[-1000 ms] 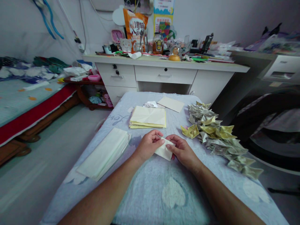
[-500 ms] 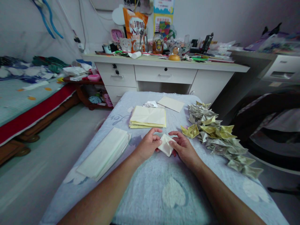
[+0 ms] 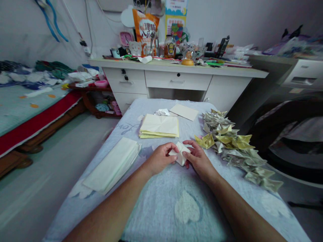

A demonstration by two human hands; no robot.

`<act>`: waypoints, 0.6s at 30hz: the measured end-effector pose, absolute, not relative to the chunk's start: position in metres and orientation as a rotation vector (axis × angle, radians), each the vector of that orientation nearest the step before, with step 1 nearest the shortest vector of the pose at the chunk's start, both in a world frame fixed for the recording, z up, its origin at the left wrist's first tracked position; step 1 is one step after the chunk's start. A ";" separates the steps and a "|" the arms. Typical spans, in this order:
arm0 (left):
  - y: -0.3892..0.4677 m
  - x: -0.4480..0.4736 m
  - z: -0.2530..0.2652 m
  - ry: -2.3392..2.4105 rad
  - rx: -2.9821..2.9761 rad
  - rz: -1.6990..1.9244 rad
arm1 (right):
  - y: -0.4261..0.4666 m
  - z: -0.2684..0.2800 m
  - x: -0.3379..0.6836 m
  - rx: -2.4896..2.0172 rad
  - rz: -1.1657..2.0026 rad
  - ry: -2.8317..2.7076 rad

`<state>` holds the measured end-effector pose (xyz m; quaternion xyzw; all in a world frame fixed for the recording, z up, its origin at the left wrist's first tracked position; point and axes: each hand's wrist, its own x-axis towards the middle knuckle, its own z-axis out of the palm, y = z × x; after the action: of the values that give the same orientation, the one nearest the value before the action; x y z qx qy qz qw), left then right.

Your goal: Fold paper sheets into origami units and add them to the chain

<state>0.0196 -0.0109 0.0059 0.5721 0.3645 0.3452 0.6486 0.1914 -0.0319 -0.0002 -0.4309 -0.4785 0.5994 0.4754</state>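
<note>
Between my hands is a small folded white paper (image 3: 181, 157), roughly square, with a flap partly raised. My right hand (image 3: 199, 158) pinches its right side, thumb on top and fingers beneath. My left hand (image 3: 164, 156) has thumb and fingers closed at the paper's left side, on a flap there. Just beyond lies a stack of creased pale sheets with yellow edges (image 3: 159, 125). A pile of long folded white papers (image 3: 112, 164) rests left of my left arm. On the right, a row of folded silver and gold paper shapes (image 3: 234, 148) runs along the table.
A light blue patterned cloth (image 3: 161, 208) covers the table. At its far end are a flat beige card (image 3: 184, 112) and a crumpled white wad (image 3: 162, 112). Beyond stands a cluttered white desk (image 3: 176, 80); a washing machine (image 3: 300, 80) is at right, a bed (image 3: 37, 104) at left.
My left hand has shifted its fingers from the paper's left edge to a flap near its middle. The paper has turned slightly and its left flap has lifted. My right hand stays nearly still.
</note>
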 end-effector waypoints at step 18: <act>-0.010 0.013 0.004 0.893 1.435 0.687 | -0.032 -0.001 0.190 -0.970 1.554 -1.173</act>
<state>0.0130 -0.0103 0.0043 0.6221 0.3870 0.2976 0.6121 0.1905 -0.0325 -0.0011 -0.3948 -0.4774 0.6326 0.4647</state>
